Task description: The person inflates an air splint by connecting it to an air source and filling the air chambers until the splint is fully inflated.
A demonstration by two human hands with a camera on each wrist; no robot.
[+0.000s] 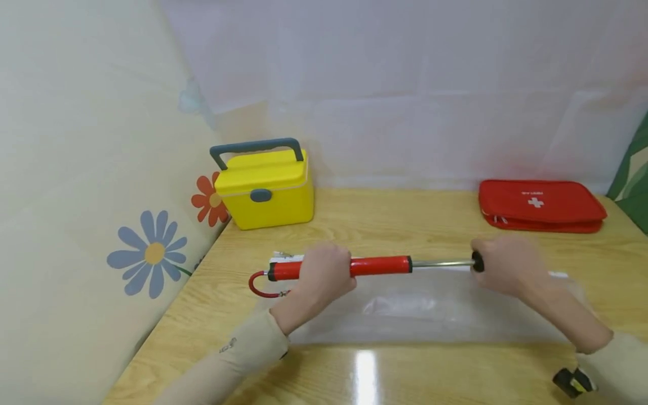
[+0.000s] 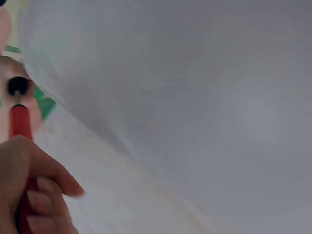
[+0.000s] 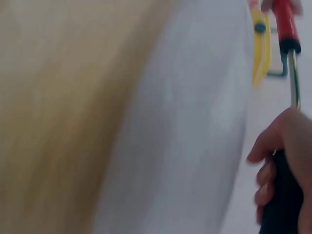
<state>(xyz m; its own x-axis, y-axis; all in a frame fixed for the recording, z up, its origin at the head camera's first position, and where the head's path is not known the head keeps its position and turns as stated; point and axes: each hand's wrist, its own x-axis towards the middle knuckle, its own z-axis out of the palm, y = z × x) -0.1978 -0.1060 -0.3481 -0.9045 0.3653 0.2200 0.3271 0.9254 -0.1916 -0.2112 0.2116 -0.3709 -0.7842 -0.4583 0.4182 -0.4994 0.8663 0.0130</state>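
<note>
A red hand pump [image 1: 381,265] is held level across the front, its silver rod [image 1: 441,263] drawn out to the right. My left hand [image 1: 326,273] wraps round the red barrel, fingers curled, as the left wrist view also shows. The black handle [image 3: 282,195] at the rod's end sits in my right hand [image 1: 508,267], which grips it. From the barrel's left end a short red hose [image 1: 257,291] loops back under. Behind and below the pump lies a translucent plastic bag [image 1: 430,315] with a white strip along its far edge.
A yellow box [image 1: 268,205] with a grey carry handle stands at the back left of the wooden table [image 1: 395,219]. At the back right lies a red first-aid pouch [image 1: 541,205]. A flower-patterned wall [image 1: 81,185] borders the left side.
</note>
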